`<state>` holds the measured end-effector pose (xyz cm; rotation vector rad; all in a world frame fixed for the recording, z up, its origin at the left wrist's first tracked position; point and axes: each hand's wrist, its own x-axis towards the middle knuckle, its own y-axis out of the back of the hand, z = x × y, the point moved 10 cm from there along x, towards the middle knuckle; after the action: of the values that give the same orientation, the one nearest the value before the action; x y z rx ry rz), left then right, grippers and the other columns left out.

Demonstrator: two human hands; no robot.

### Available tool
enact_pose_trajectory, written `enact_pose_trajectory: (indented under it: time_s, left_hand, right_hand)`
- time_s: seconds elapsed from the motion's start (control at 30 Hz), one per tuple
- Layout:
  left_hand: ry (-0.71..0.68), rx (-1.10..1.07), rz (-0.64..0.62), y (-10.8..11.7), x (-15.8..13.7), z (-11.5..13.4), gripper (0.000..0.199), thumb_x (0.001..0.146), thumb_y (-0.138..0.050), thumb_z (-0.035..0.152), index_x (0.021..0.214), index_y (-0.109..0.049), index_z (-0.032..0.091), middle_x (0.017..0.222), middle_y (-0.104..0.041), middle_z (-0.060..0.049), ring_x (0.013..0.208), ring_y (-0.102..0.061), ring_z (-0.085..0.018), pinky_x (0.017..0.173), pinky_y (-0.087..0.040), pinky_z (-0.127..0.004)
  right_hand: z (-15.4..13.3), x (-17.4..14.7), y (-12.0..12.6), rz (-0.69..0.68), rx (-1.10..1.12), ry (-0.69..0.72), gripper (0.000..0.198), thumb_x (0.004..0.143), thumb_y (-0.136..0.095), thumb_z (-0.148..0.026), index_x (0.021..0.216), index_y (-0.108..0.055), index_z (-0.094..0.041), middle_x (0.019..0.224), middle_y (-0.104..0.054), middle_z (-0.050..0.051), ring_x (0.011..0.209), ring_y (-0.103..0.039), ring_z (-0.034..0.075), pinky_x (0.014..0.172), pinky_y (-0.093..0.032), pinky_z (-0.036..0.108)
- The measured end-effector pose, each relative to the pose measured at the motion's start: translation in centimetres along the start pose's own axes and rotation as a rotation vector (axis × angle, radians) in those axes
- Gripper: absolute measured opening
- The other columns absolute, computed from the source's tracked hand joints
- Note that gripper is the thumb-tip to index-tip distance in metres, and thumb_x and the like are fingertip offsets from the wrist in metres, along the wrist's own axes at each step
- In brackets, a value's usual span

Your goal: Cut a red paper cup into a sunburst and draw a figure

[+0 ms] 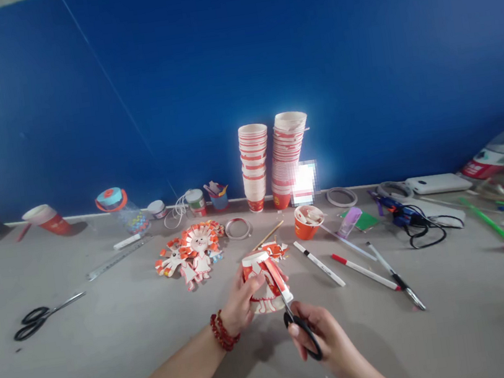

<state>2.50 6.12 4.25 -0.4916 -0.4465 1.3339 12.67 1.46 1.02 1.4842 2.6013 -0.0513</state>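
Note:
In my left hand (239, 300) is a red and white paper cup (261, 278), tipped upside down, with a figure drawn on its side. A beaded bracelet circles that wrist. My right hand (322, 335) grips black-handled scissors (311, 338), and their blades reach into the cup's right side, where a strip of the wall stands away from the rest. Just behind the cup lie small red and white paper scraps (277, 250). Left of it rest several cut-out paper figures (198, 246) with orange and white fringes round their heads.
Two tall stacks of paper cups (255, 163) stand against the blue wall. A short cup (309, 221) holds scraps. Markers (319, 264) and a pen lie to the right, near a glue gun (400, 213) with its cord. Another pair of scissors (36, 321) lies far left.

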Motion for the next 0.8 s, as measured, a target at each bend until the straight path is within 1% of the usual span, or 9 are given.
enact_pose_trajectory:
  time_s: [0.17,0.23,0.37,0.5,0.67,0.8]
  left_hand:
    - [-0.014,0.009,-0.009,-0.1,-0.1,0.1,0.043,0.078,-0.071,0.040,0.113,-0.059,0.019,0.093,-0.071,-0.009,0.087,-0.071,-0.027,0.073,-0.058,-0.037]
    - [-0.010,0.002,0.001,-0.1,-0.1,0.2,0.043,0.077,-0.072,0.039,0.113,-0.059,0.019,0.093,-0.071,-0.009,0.086,-0.071,-0.027,0.072,-0.058,-0.037]
    - [-0.004,0.000,-0.005,-0.3,-0.2,0.3,0.048,0.078,-0.072,0.040,0.119,-0.056,0.021,0.096,-0.071,-0.009,0.087,-0.071,-0.027,0.074,-0.058,-0.037]
    - [0.012,0.020,0.010,0.2,-0.1,0.2,0.051,0.076,-0.074,0.040,0.120,-0.055,0.021,0.091,-0.073,-0.008,0.082,-0.072,-0.026,0.072,-0.058,-0.037]
    - [0.008,0.040,0.018,0.7,0.2,0.2,0.049,0.076,-0.075,0.037,0.118,-0.055,0.020,0.087,-0.073,-0.008,0.080,-0.072,-0.026,0.071,-0.058,-0.037]
    - [-0.004,0.051,0.014,0.6,0.2,0.6,0.047,0.077,-0.074,0.038,0.117,-0.055,0.019,0.085,-0.073,-0.009,0.079,-0.071,-0.026,0.070,-0.058,-0.037]
  right_hand:
    - [-0.3,0.1,-0.1,-0.020,0.032,-0.008,0.058,0.074,-0.055,-0.077,0.068,-0.042,-0.021,0.048,-0.053,-0.002,0.041,-0.038,0.008,0.045,-0.025,0.022]
    - [-0.3,0.2,-0.1,-0.015,0.032,-0.004,0.059,0.073,-0.055,-0.078,0.067,-0.041,-0.022,0.046,-0.052,-0.003,0.040,-0.038,0.008,0.044,-0.025,0.022]
    - [-0.4,0.2,0.0,0.016,0.004,0.002,0.059,0.074,-0.053,-0.080,0.066,-0.040,-0.022,0.043,-0.047,-0.005,0.039,-0.039,0.008,0.044,-0.026,0.021]
    - [-0.3,0.0,0.3,0.007,0.010,-0.021,0.059,0.072,-0.055,-0.079,0.065,-0.041,-0.022,0.042,-0.048,-0.005,0.038,-0.038,0.008,0.043,-0.025,0.021]
    - [-0.1,-0.2,0.3,-0.054,0.054,-0.091,0.059,0.071,-0.058,-0.078,0.068,-0.043,-0.021,0.044,-0.054,-0.004,0.032,-0.028,0.004,0.037,-0.020,0.020]
    - [0.0,-0.1,0.2,-0.064,0.095,-0.098,0.059,0.071,-0.059,-0.078,0.068,-0.044,-0.021,0.044,-0.054,-0.004,0.031,-0.027,0.004,0.035,-0.018,0.019]
